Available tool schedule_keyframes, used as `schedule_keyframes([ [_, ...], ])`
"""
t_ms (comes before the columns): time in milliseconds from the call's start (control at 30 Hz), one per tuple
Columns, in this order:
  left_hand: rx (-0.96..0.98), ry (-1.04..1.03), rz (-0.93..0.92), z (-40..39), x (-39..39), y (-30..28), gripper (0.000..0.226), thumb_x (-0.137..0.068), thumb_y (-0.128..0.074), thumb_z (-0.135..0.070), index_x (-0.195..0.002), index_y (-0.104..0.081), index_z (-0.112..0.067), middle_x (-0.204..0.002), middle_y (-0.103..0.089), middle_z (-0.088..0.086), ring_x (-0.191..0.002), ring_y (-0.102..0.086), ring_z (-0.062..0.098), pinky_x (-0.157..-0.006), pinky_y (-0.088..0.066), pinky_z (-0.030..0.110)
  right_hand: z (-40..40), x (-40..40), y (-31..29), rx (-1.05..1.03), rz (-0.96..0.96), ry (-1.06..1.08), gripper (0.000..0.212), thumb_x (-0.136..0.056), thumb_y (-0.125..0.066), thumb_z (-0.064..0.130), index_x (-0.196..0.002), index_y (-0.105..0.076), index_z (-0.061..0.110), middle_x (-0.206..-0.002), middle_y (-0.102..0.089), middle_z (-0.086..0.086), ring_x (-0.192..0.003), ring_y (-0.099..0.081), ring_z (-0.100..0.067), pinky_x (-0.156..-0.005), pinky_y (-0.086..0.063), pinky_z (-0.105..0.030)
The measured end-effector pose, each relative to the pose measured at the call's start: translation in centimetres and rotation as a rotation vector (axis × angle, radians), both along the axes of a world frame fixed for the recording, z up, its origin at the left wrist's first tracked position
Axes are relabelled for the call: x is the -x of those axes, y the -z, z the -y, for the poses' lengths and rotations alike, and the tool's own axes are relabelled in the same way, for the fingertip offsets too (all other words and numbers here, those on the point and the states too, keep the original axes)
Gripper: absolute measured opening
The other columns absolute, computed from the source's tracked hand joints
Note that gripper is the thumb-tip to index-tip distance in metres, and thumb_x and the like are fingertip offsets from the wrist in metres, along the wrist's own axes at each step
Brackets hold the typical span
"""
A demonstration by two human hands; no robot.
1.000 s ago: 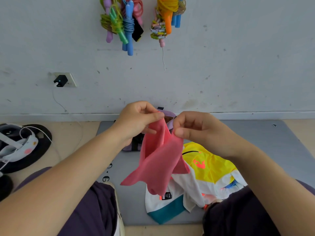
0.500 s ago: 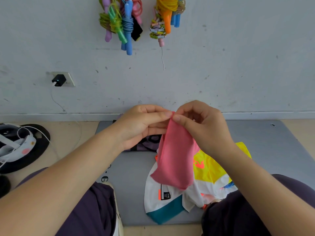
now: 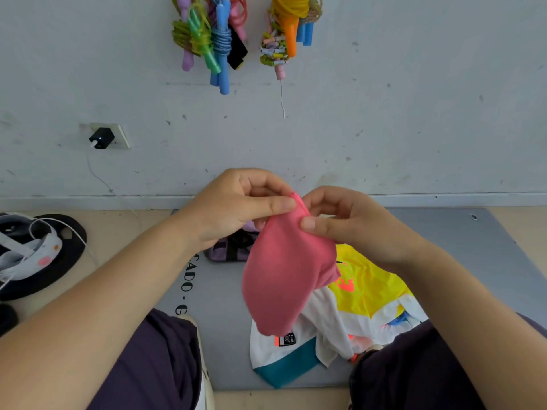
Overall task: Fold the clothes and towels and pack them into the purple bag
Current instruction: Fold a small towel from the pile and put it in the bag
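Pink cloth (image 3: 284, 279) pinched between left hand (image 3: 236, 207) and right hand (image 3: 349, 223)

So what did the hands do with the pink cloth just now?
The left hand and right hand came together, pinching the pink cloth at one top point; it now hangs folded, not spread. The colourful shirt and purple bag stayed on the mat.

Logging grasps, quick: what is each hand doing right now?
Left hand: pinching the pink cloth at its top.
Right hand: pinching the same cloth.
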State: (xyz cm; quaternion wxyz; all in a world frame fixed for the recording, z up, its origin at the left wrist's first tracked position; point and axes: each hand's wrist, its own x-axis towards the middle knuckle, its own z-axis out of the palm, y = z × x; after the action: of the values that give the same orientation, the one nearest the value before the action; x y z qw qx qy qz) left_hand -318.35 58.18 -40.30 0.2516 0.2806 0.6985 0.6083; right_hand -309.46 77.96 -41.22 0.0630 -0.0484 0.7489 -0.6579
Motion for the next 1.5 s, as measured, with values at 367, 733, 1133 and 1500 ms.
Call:
schedule_keyframes([
  [367,-0.149,-0.43,-0.131,3.3,4.1,-0.4,0.017,-0.098,-0.052,-0.001,-0.089,-0.056,-0.015,-0.075,-0.063,0.004,-0.069,-0.062,0.013,-0.067,-0.06,0.029,-4.1,1.4,2.3,-0.706,0.05,0.081,0.006,-0.087,-0.07,0.019,-0.085,-0.068,0.015,-0.079,-0.063,0.001,-0.074,-0.053,-0.01,-0.068,-0.042,-0.021],
  [733,0.459,-0.216,-0.52,4.3,4.3,3.6,0.015,-0.08,-0.08,-0.024,-0.088,-0.075,-0.035,-0.08,-0.074,-0.013,-0.072,-0.068,0.007,-0.073,-0.051,0.022,-6.8,1.8,2.4,-0.881,-0.225,0.428,0.013,-0.079,-0.076,0.016,-0.079,-0.067,0.024,-0.072,-0.058,0.014,-0.069,-0.052,0.001,-0.06,-0.034,-0.002],
  [1133,0.476,-0.352,-0.589,5.2,5.6,4.1,0.008,-0.089,-0.069,-0.026,-0.082,-0.067,-0.022,-0.069,-0.068,-0.002,-0.059,-0.068,0.011,-0.069,-0.055,0.033,-6.3,2.1,1.9,-0.889,-0.155,0.441,0.012,-0.08,-0.075,0.013,-0.076,-0.069,0.022,-0.072,-0.06,0.012,-0.071,-0.056,-0.005,-0.059,-0.035,-0.007],
  [1500,0.438,-0.335,-0.499,5.6,5.6,4.2,0.009,-0.089,-0.07,-0.018,-0.08,-0.07,-0.017,-0.074,-0.071,0.009,-0.057,-0.071,0.015,-0.067,-0.058,0.032,-6.1,1.3,1.5,-0.874,-0.256,0.352,0.008,-0.085,-0.072,0.015,-0.081,-0.07,0.021,-0.096,-0.056,0.003,-0.093,-0.05,-0.016,-0.077,-0.035,-0.019],
])
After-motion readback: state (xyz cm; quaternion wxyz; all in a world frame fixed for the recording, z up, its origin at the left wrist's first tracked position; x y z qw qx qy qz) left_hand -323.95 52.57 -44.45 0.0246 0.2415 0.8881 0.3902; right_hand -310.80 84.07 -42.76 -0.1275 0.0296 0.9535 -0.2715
